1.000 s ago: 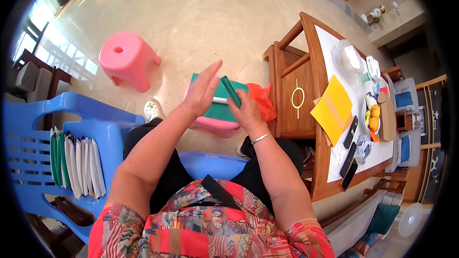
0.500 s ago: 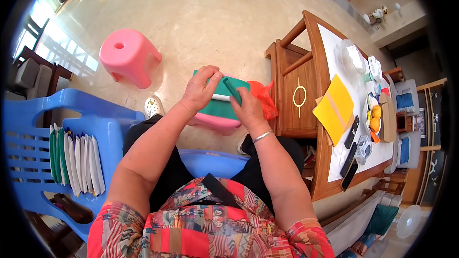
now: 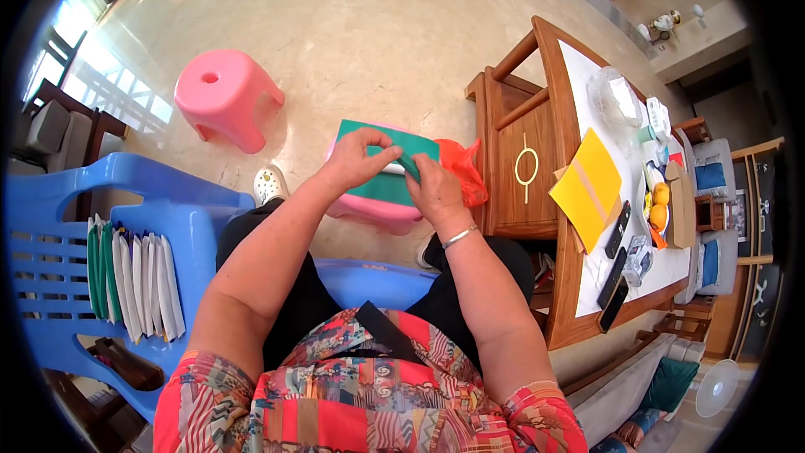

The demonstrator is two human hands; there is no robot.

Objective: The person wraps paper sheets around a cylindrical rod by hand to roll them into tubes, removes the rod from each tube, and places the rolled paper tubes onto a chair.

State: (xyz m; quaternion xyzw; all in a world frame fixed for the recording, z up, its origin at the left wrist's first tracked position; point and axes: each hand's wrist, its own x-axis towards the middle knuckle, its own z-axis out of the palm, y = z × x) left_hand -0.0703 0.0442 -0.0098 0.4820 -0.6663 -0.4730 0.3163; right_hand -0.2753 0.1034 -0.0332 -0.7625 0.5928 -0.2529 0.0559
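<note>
My right hand [image 3: 436, 190], with a bracelet at the wrist, is closed around a green roll [image 3: 407, 163]. The fingers of my left hand [image 3: 359, 159] are curled, and their tips come close to the roll's upper end; whether they pinch anything is too small to tell. Below both hands a green sheet [image 3: 377, 186] lies on a pink stool [image 3: 373, 211]. A white stick [image 3: 392, 169] rests across the sheet, partly covered by the hands. Beside the stool, on its right, is a red plastic bag [image 3: 463, 169].
A second pink stool [image 3: 225, 101] stands on the floor at upper left. Folded green and white cloths [image 3: 138, 285] hang on a blue chair [image 3: 189, 239] at left. On the right, a wooden table [image 3: 563, 285] holds a yellow envelope [image 3: 587, 189], remotes [image 3: 616, 273] and fruit [image 3: 659, 205].
My left hand was stretched out flat beside the roll; its fingers have since curled in and moved right to the roll's upper end. My right hand keeps its hold, with the roll slightly lower.
</note>
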